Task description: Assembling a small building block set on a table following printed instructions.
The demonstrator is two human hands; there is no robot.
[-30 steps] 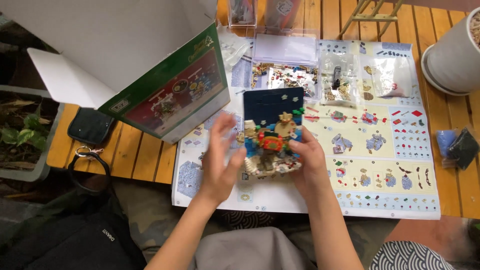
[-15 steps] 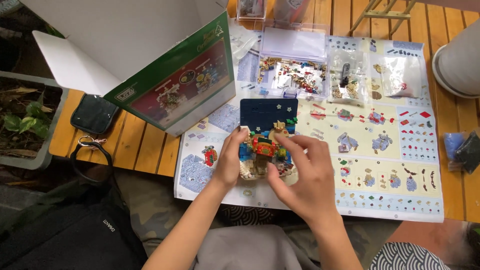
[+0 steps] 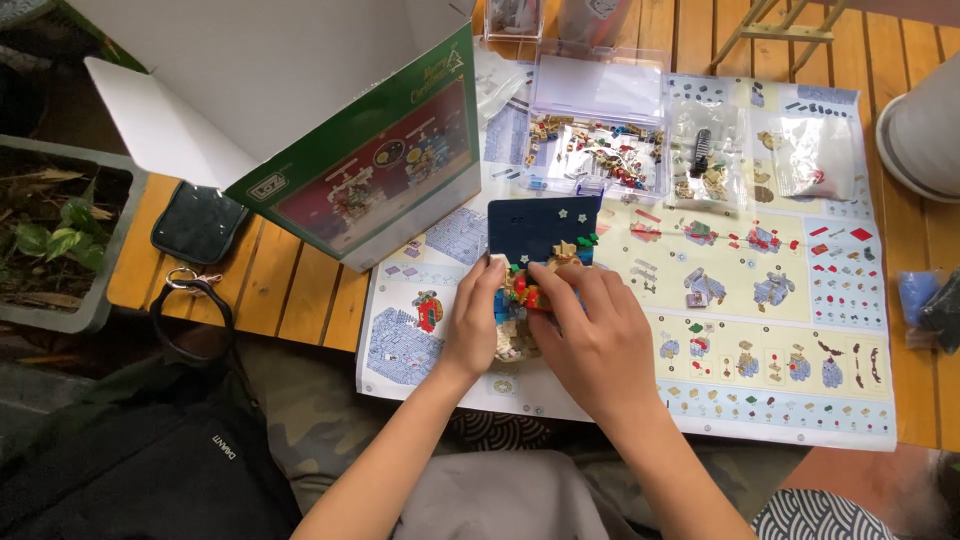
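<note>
- While both hands meet at centre frame, we note the small brick model (image 3: pixel 520 300) sits on the instruction sheet (image 3: pixel 760 330), below its dark blue backplate (image 3: pixel 543 228).
- We judge it light, rigid, prone to shedding pieces; best held by the base edges.
- Left hand (image 3: pixel 473 322): fingers curled, gripping the model's left side.
- Right hand (image 3: pixel 592 335): partly closed, fingertips pinching the model's top.
- Parts tray (image 3: pixel 598 150) lies above; green box (image 3: pixel 390 170) upper left.

Your brick model (image 3: pixel 540 265)
You have a dark blue starred back panel standing over red, tan and green bricks, resting on the instruction sheet (image 3: pixel 740 300).
</note>
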